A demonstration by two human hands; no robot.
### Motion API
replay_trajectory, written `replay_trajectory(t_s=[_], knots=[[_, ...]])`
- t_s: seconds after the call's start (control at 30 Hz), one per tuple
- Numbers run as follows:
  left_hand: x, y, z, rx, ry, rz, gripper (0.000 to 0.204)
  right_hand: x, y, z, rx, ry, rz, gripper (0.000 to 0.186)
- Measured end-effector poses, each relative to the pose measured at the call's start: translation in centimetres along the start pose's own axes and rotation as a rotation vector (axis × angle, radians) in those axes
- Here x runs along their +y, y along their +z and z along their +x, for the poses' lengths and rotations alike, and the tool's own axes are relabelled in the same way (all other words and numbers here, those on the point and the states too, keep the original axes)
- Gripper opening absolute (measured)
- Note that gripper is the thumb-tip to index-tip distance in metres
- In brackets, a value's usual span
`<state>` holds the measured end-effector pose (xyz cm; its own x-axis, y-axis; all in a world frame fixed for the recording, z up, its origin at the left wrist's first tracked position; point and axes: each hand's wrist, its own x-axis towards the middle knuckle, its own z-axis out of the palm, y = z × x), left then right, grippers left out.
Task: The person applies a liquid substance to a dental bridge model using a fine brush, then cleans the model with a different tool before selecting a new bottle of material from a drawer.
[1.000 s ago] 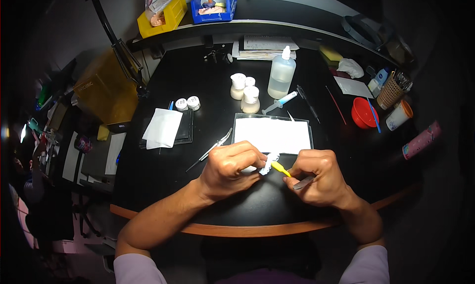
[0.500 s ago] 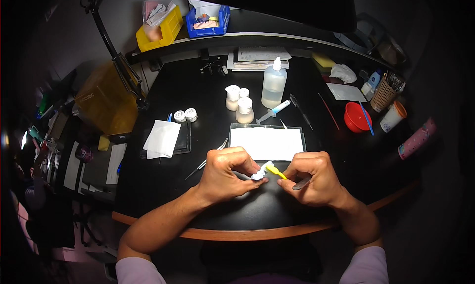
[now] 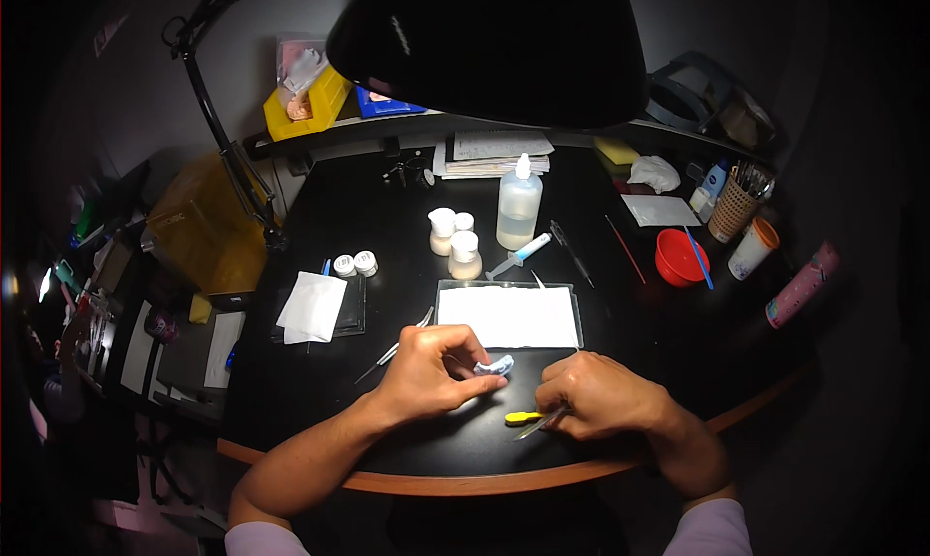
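Observation:
My left hand (image 3: 436, 377) pinches a small pale, bluish-white moulded piece (image 3: 494, 366) between thumb and fingers. My right hand (image 3: 591, 396), lower and to the right, is curled palm-down round a slender metal tool (image 3: 533, 426). A yellow-handled tool (image 3: 519, 418) sticks out leftward under these fingers, low over the desk; whether they still grip it is unclear. Behind both hands lies a tray with a white sheet (image 3: 506, 316). Tweezers (image 3: 380, 360) lie beside my left hand.
Behind the tray stand small jars (image 3: 465, 258), a squeeze bottle (image 3: 519, 204) and a syringe (image 3: 518, 258). A red bowl (image 3: 680, 261) is at right, a paper-covered black tray (image 3: 351, 312) at left. A large black lamp (image 3: 489, 47) overhangs. A person (image 3: 68, 382) is at far left.
My right hand has turned palm-down and lowered, taking the yellow tool away from the pale piece. My left hand still holds the piece. The view has tilted up, showing more lamp.

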<state>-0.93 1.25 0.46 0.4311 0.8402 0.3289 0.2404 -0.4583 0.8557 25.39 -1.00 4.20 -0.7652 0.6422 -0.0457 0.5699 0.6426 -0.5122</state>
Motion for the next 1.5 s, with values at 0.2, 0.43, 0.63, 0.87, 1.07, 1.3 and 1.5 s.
replay_trajectory(t_s=[0.2,0.43,0.63,0.87,1.07,1.3,1.5], knots=[[0.0,0.0,-0.4,-0.22,-0.014,0.062,0.029,0.0,-0.7,-0.2,-0.032,-0.019,0.022,0.026],[-0.6,0.1,-0.5,-0.237,0.113,0.087,0.034,0.4,-0.5,0.0,-0.036,-0.02,0.045,0.025],[-0.3,-0.1,-1.0,-0.299,0.121,0.252,0.031,-0.1,-0.7,0.4,0.082,-0.041,0.026,0.023],[-0.9,-0.2,-1.0,-0.311,0.162,0.287,0.026,-0.5,0.0,0.9,0.184,-0.042,-0.034,0.018],[-1.1,-0.5,-0.9,-0.323,0.188,0.323,0.023,-0.7,0.4,0.8,0.216,-0.04,-0.11,0.019],[-1.1,-0.6,-0.9,-0.308,0.238,0.372,0.019,-0.6,0.4,0.7,0.217,-0.046,-0.115,0.019],[-1.6,-0.5,-0.7,-0.298,0.292,0.354,0.019,-0.7,0.1,0.3,0.158,-0.022,-0.143,0.018]])
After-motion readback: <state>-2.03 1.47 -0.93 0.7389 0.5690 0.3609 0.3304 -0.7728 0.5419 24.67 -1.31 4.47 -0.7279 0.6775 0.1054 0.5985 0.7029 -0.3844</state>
